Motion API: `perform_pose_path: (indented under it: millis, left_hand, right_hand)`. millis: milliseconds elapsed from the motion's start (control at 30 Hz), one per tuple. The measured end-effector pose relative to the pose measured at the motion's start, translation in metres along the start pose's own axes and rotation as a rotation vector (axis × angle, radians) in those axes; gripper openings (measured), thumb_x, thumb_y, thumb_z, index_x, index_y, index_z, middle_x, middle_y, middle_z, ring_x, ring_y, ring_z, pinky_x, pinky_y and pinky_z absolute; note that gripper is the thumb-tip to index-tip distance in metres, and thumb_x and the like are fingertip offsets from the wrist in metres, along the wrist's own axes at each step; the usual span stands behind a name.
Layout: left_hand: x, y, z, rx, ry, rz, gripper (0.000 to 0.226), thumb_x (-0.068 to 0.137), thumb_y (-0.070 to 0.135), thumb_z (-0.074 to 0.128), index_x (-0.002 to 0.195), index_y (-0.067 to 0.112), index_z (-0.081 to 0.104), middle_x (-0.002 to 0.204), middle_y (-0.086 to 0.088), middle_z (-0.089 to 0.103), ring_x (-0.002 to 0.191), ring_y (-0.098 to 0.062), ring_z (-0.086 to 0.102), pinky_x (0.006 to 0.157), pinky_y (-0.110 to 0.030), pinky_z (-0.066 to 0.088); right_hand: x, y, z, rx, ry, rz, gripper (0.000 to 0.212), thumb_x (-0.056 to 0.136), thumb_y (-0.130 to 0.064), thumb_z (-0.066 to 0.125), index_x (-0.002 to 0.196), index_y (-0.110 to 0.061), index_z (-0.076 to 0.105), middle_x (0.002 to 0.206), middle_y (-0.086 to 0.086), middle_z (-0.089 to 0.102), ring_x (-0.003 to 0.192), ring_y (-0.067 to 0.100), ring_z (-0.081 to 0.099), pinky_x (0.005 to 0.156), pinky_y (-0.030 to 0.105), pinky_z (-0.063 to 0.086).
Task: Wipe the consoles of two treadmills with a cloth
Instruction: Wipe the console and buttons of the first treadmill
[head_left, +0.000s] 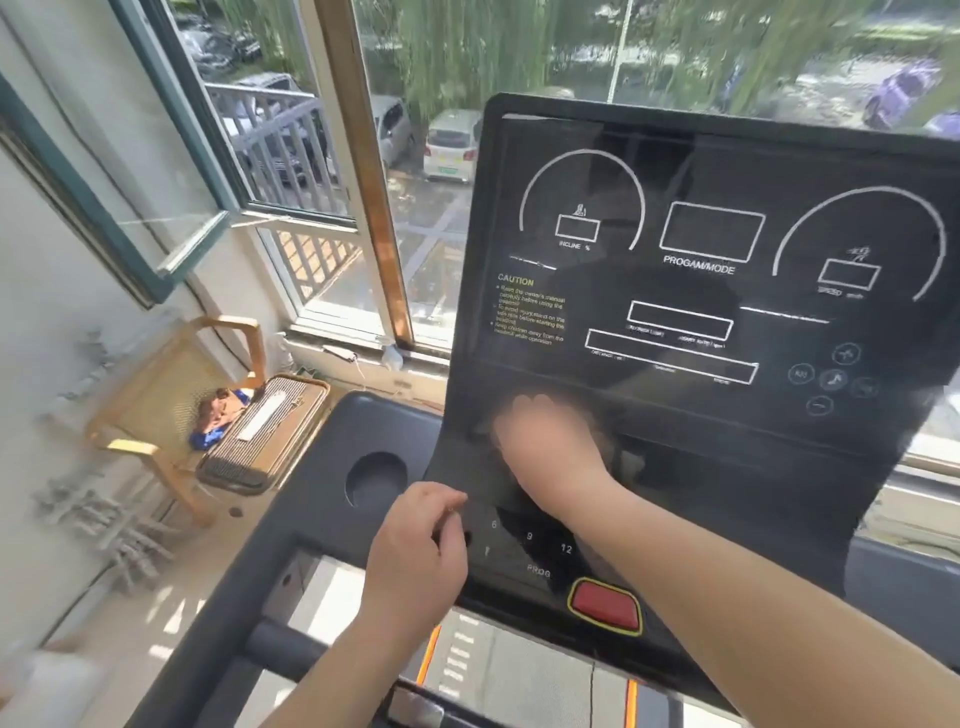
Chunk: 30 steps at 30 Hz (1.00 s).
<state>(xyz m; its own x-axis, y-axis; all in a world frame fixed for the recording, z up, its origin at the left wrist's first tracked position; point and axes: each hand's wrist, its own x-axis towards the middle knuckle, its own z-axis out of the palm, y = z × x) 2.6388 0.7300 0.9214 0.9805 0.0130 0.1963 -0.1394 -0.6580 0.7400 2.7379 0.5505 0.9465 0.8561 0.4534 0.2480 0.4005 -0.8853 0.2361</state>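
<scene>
The right hand (545, 447) lies on the black console (675, 312) at centre, too blurred to read its grip. At 7 o'clock from it the left hand (415, 545) rests, fingers (450, 503) curled, at the console's edge. A red button (605, 605) sits at 6 o'clock, a wooden chair (171, 405) at 9.

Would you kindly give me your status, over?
Right hand blurred, on console middle. Left hand curled at its lower edge. Cloth unclear. Nothing blocking.

The console (675, 312) is black plastic, smooth and very shiny. The tray (317, 467) beside it is dull dark plastic. The red button (605, 605) looks glossy. The chair (228, 325) has a smooth wooden frame and a woven back. The wall (67, 395) is rough and flaky.
</scene>
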Motion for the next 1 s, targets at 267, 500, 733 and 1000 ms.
perform_pose_path:
  millis: [267, 500, 733, 1000]
  left_hand:
    - [0.055, -0.017, -0.031, -0.046, 0.033, -0.079, 0.021, 0.098, 0.012, 0.063, 0.111, 0.027, 0.07, 0.101, 0.029, 0.058, 0.098, 0.003, 0.06, 0.086, -0.016, 0.051]
    - [0.083, -0.012, -0.022, -0.145, 0.016, -0.012, 0.021, 0.096, 0.007, 0.063, 0.108, 0.021, 0.074, 0.104, 0.017, 0.067, 0.098, -0.005, 0.064, 0.089, -0.029, 0.055]
    - [0.078, -0.009, 0.0, -0.152, -0.058, 0.086, 0.022, 0.095, 0.003, 0.063, 0.105, 0.019, 0.074, 0.103, 0.017, 0.066, 0.097, -0.004, 0.064, 0.085, -0.027, 0.056]
    - [0.05, -0.021, -0.017, -0.124, -0.075, -0.033, 0.023, 0.096, 0.006, 0.064, 0.107, 0.024, 0.074, 0.103, 0.023, 0.066, 0.102, 0.003, 0.061, 0.085, -0.014, 0.049]
  right_hand:
    - [0.041, -0.008, -0.023, -0.015, 0.088, -0.037, 0.034, 0.057, -0.009, 0.089, 0.078, -0.012, 0.063, 0.073, 0.01, 0.058, 0.063, 0.031, 0.057, 0.051, 0.033, 0.029]
    - [-0.001, 0.102, -0.044, -0.286, 0.249, 0.014, 0.018, 0.082, -0.013, 0.075, 0.087, -0.014, 0.058, 0.08, 0.009, 0.054, 0.07, 0.032, 0.055, 0.054, 0.038, 0.036]
    - [-0.001, 0.06, -0.016, -0.247, 0.302, 0.134, 0.013, 0.082, -0.01, 0.072, 0.092, -0.013, 0.064, 0.084, 0.008, 0.057, 0.074, 0.032, 0.055, 0.061, 0.04, 0.036]
    - [0.059, -0.007, -0.017, 0.023, 0.188, 0.241, 0.009, 0.084, -0.015, 0.072, 0.086, -0.014, 0.063, 0.082, 0.008, 0.058, 0.073, 0.032, 0.056, 0.059, 0.039, 0.038]
